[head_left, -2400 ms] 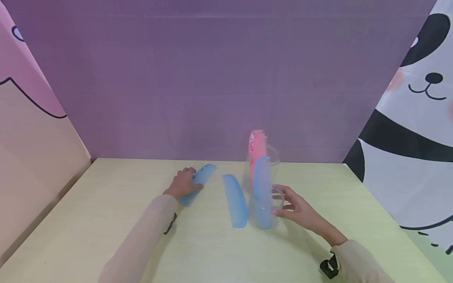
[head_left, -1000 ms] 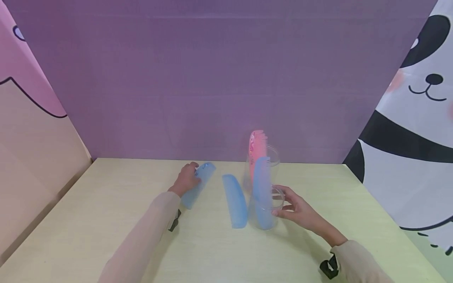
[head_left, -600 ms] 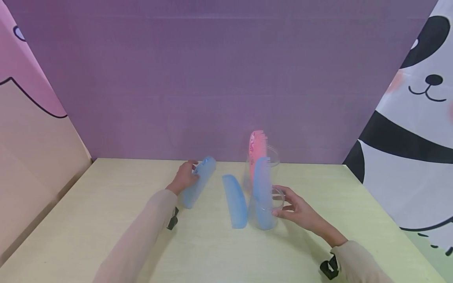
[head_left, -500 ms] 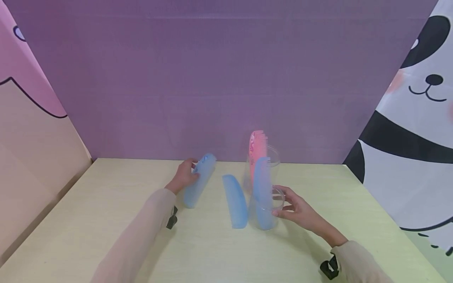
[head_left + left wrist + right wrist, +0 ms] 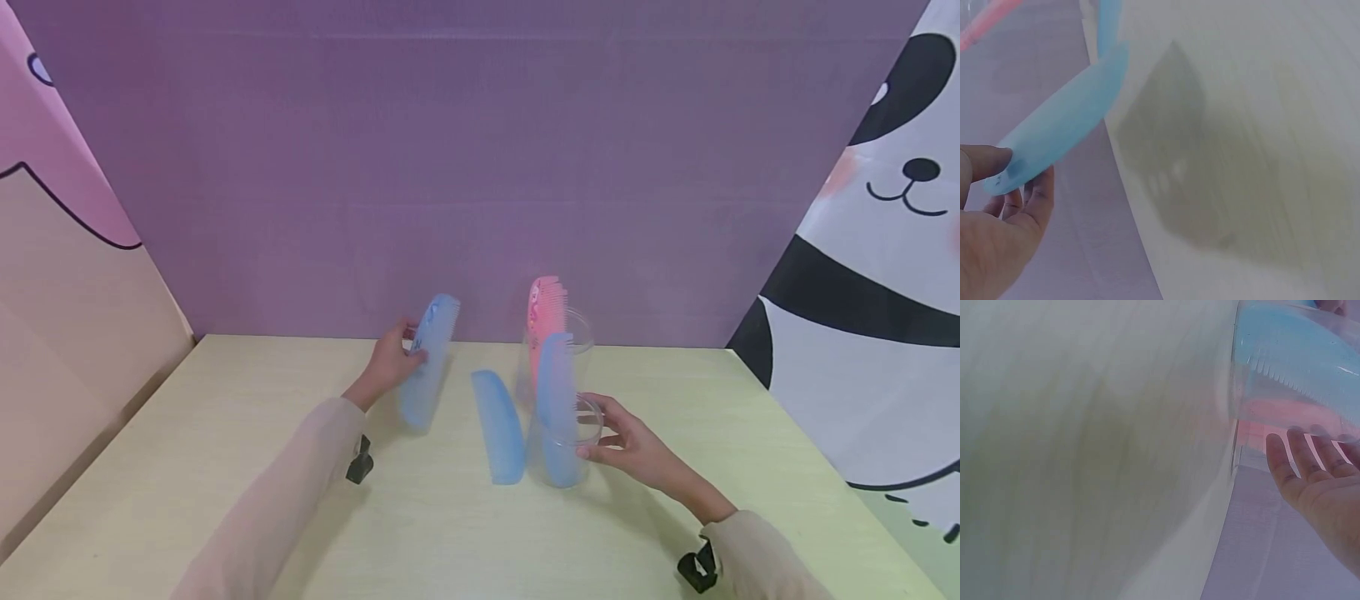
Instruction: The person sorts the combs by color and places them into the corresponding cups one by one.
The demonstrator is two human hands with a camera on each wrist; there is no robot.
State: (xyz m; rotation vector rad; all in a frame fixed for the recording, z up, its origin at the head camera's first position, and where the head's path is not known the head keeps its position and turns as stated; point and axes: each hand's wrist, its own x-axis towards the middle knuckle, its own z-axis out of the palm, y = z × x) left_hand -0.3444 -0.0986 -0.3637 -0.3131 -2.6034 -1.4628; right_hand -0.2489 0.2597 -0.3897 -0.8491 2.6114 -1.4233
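Observation:
My left hand (image 5: pixel 387 360) pinches a light blue comb (image 5: pixel 430 367) between thumb and fingers. The comb is tilted up off the table, as the left wrist view also shows. A second blue comb (image 5: pixel 500 429) lies flat, just left of the front clear plastic cup (image 5: pixel 533 458). Inside that cup a blue comb (image 5: pixel 556 392) stands upright, teeth to the right. My right hand (image 5: pixel 626 442) holds the cup from its right side near the rim, thumb in front. Behind stands another clear cup (image 5: pixel 580 327) with a pink comb (image 5: pixel 543 312) in it.
The pale wooden table (image 5: pixel 450 533) ends against a purple backdrop (image 5: pixel 480 167). A panda-print panel (image 5: pixel 862 350) rises at the right and a pink and beige panel (image 5: pixel 67 292) at the left. Black wrist straps (image 5: pixel 697 567) show below both sleeves.
My left hand has lifted its comb from lying on the table, tilting the far end upward. My right hand, both cups and the other combs have stayed in place.

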